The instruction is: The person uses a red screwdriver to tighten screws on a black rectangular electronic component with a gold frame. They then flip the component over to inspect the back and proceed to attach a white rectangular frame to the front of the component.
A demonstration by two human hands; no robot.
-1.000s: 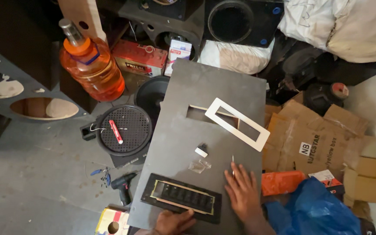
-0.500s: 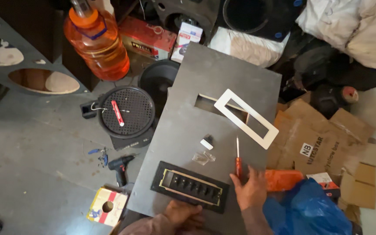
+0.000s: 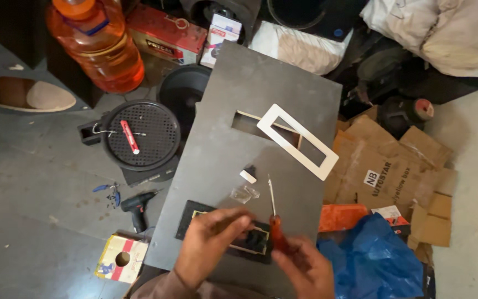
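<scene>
- The right hand (image 3: 304,268) is closed round the red handle of a screwdriver (image 3: 275,218). Its thin shaft points up and away across the grey board (image 3: 239,138).
- The left hand (image 3: 211,243) rests fingers-down on a black plate (image 3: 192,224) with a pale inner outline. Whether its fingertips pinch anything small cannot be told.
- The plate lies flat near the board's near edge, left of the screwdriver and partly covered by the left hand.
- Just beyond the plate, toward the board's middle, lie a small clear bag (image 3: 244,192) and a small white piece (image 3: 248,176).
- A white frame (image 3: 299,141) lies askew near the board's right edge, overlapping a rectangular slot (image 3: 250,123) cut in the board.
- Handling, as a judgement: the screwdriver looks light and stiff, and is best held by its ribbed handle. The thin tip could slip off a screw head.
- The plate looks rigid and thin, and is probably easiest to lift by its long edges. The board seems heavy and steady.
- On the floor left of the board are a round black grille (image 3: 139,135) with a red marker (image 3: 129,137) on it, a small drill (image 3: 138,207), a little box (image 3: 121,257), and an orange jug (image 3: 98,44) farther off.
- To the right are cardboard (image 3: 394,160) and a blue bag (image 3: 377,260).
</scene>
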